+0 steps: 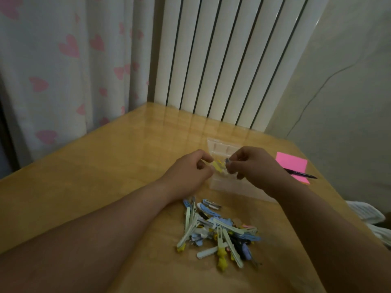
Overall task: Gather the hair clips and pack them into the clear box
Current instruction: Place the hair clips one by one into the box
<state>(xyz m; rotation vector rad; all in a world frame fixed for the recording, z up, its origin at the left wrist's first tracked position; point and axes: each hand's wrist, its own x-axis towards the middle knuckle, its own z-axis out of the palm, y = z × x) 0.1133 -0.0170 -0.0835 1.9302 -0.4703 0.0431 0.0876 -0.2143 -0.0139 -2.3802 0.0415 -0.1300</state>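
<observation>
Here, head view, one line per thing:

Surface: a glossy light wooden table [88,178] is filling the lower half of the view, its far corner sitting against the radiator, whose pale ribs are reflecting in the varnish.

Room: a white ribbed radiator [222,60] is standing behind the table; a white curtain with pink hearts [63,60] is hanging to the left of it, and a plain pale wall [349,81] with a thin dark cable running down it is closing the right side. The light is dim.

Clear box [224,185]: it is lying on the table just beyond the pile, its lid standing open toward the radiator, partly hidden behind both hands.

Left hand [190,170]: the fingers are curling in, with thumb and forefinger pinching a yellow clip [217,166] over the box.

Right hand [251,163]: the fingertips are closing narrowly on a small bluish-grey clip [227,161], just beside the yellow one; how firmly is hard to tell through the blur.

Hair clips [220,231]: a loose pile of blue, pale green, yellow and white ones is lying on the table between the two forearms, near the box on its near side.

Pink note pad [293,163]: it is lying to the right of the box, near the table's right edge.

Pen [300,173]: a dark one is resting across the pad's near corner.

White cloth [368,214]: it is showing off the table's right edge, blurred.
</observation>
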